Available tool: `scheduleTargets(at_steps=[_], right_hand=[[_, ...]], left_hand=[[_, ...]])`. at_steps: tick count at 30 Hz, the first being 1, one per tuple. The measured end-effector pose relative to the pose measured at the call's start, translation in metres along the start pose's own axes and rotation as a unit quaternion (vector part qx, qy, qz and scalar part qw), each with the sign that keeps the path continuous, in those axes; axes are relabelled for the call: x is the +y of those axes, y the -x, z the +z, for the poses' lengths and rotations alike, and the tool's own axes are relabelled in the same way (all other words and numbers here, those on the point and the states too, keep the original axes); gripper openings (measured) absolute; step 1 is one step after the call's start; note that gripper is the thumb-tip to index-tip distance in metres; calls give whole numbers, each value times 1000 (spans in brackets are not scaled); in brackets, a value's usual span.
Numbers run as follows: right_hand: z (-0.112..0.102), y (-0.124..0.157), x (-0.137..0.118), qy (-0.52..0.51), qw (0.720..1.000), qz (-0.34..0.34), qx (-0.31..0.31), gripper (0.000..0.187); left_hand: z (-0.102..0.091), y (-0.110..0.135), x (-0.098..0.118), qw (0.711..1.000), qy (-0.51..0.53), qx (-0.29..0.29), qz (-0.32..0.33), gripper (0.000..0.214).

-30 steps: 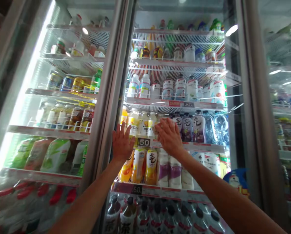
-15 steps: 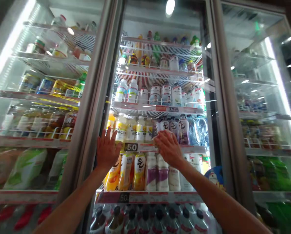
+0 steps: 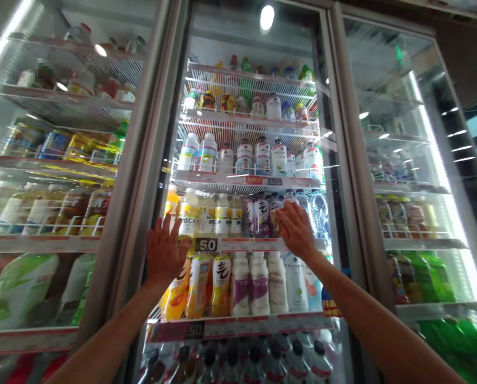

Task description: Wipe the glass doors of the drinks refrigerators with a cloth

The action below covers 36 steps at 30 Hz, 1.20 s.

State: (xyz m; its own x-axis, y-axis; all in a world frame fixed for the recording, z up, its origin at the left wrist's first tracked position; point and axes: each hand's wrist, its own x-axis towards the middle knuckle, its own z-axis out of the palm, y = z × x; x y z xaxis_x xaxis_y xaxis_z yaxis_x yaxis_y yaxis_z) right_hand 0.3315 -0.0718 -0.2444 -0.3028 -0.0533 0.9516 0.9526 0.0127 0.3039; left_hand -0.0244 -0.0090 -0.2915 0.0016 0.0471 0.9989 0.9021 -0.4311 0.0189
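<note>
My left hand is raised flat with its fingers spread, at the left side of the middle glass door. It appears to rest against the glass and holds nothing. Farther right, my right hand is against the same door with its fingers bent and close together. A small pale patch shows at its fingertips; what it is cannot be made out. Behind the glass stand dark-purple labelled bottles, near my right fingers. Yellow-labelled drink bottles are beside my left hand.
The door's metal frame runs up on the left and another frame post on the right. Cooler shelves hold orange bottles, white-and-purple bottles and dark-capped bottles. A black price tag marks one shelf edge.
My right hand has moved to the right across the door, from the purple bottles toward the clear ones. My left hand stays at the door's left side. The view has shifted slightly.
</note>
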Motion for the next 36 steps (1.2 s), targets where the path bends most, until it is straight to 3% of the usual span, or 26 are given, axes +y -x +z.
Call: scheduleTargets(at_steps=[2, 4, 6, 8, 11, 13, 14, 16, 18, 20, 22, 26, 27, 31, 33, 36], right_hand=[[-2, -13, 23, 23, 992, 115, 41, 41], [1, -37, 46, 37, 965, 244, 83, 46], [8, -64, 49, 32, 953, 286, 91, 47], [17, -82, 27, 18, 970, 233, 71, 45], [25, -80, -18, -3, 998, 64, 13, 44], [22, -66, -24, -8, 999, -41, -30, 44], [18, -60, -17, -3, 998, -52, -35, 43], [9, -52, 14, 21, 999, 27, -3, 42], [5, -53, 45, 49, 982, 169, 63, 44], [7, -60, 58, 61, 964, 242, 97, 47], [13, -65, 46, 55, 971, 216, 84, 47], [18, -62, 16, 26, 997, 69, 0, 45], [15, -59, 17, 27, 997, 77, -3, 45], [5, -51, 44, 54, 969, 238, 47, 48], [4, -50, 50, 50, 969, 237, 50, 48], [4, -54, 48, 46, 983, 174, 23, 47]], left_hand=[[1, 0, -1, 1000, 6, 4, 5, 53], [2, 1, -2, 1000, 14, 8, 9, 55], [2, 1, -2, 1000, 20, 12, 10, 56], [3, 2, -3, 1000, 23, 15, 10, 56], [4, 2, -4, 999, 22, 20, 11, 54], [5, 2, -5, 999, 20, 24, 13, 53], [5, 2, -5, 999, 17, 25, 14, 53], [6, 2, -5, 999, 12, 26, 16, 53], [6, 3, -4, 999, 9, 27, 18, 52], [6, 2, -4, 999, 9, 27, 16, 52], [5, 2, -3, 1000, 10, 24, 16, 52], [2, 2, -6, 1000, 5, 16, 26, 51], [1, 2, -8, 999, 4, 13, 30, 51], [0, 3, -14, 999, 6, 2, 49, 50], [0, 4, -15, 999, 7, 5, 50, 50], [-1, 3, -15, 999, 5, 5, 52, 50]])
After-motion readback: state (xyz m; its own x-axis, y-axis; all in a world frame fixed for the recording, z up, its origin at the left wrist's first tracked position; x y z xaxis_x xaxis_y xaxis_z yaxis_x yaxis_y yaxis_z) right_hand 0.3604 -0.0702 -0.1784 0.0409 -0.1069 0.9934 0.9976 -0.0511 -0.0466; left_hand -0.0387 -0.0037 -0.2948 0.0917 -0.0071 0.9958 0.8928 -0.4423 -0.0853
